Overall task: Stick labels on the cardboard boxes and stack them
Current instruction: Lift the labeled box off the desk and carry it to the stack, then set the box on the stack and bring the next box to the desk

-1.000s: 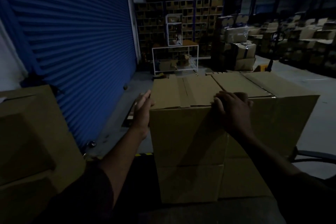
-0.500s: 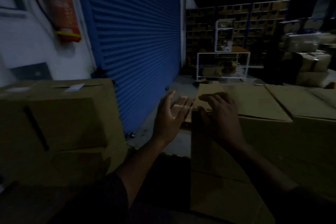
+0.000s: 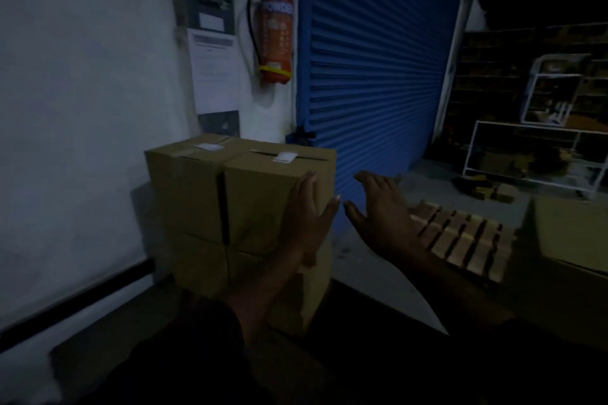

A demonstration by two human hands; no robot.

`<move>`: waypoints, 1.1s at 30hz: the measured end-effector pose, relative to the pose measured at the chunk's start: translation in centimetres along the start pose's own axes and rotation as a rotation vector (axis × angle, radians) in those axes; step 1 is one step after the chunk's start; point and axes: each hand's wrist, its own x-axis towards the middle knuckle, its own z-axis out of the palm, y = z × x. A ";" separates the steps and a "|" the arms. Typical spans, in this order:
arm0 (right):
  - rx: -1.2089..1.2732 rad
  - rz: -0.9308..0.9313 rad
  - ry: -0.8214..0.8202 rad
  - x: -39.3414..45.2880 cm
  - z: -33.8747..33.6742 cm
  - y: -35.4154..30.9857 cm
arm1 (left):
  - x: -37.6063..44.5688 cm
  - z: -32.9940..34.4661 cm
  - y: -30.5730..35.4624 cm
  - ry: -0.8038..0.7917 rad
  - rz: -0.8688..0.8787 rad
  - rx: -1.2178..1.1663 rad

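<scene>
Neither hand holds anything. The left hand (image 3: 307, 215) is raised with its fingers straight and close together and the thumb spread to the right; it lies in front of the right part of the upper right box (image 3: 263, 194), and whether the palm touches the cardboard cannot be told in the dim light. The right hand (image 3: 383, 210) hangs in the air just beside it, fingers spread and relaxed, over bare floor and clear of every box.

The stack of boxes (image 3: 197, 240) stands on the floor against the white wall (image 3: 82, 108), two boxes side by side on top of at least two more below, with a dark gap running down between the left and right columns. Each top box carries a small white label: one label (image 3: 208, 146) on the left box, another label (image 3: 285, 157) on the right box, across the seam of its flaps.

To the right of the hands a wooden pallet (image 3: 460, 240) lies on the floor, and past it the corner of another cardboard box (image 3: 572, 230) shows at the frame's right edge. Behind the stack a red fire extinguisher (image 3: 275, 33) hangs on the wall beside a paper notice (image 3: 215, 72), next to a closed blue roller shutter (image 3: 378, 59). A white metal rack (image 3: 533, 154) stands in the dark far right.
</scene>
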 end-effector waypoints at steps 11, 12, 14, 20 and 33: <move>-0.080 0.169 -0.029 10.3 11.5 -6.5 | 10.7 -11.2 -12.0 0.168 0.001 0.154; -0.072 0.207 -0.018 10.6 12.2 -6.6 | 11.7 -11.7 -13.1 0.175 -0.008 0.152; -0.068 0.301 -0.009 11.0 13.5 -6.5 | 13.2 -12.2 -14.9 0.173 -0.035 0.119; -0.009 0.578 0.032 10.4 16.0 -6.1 | 14.3 -11.2 -17.6 0.104 -0.131 0.068; 0.073 0.612 0.256 6.3 11.9 -8.5 | 9.2 -13.0 -11.2 0.131 -0.152 -0.156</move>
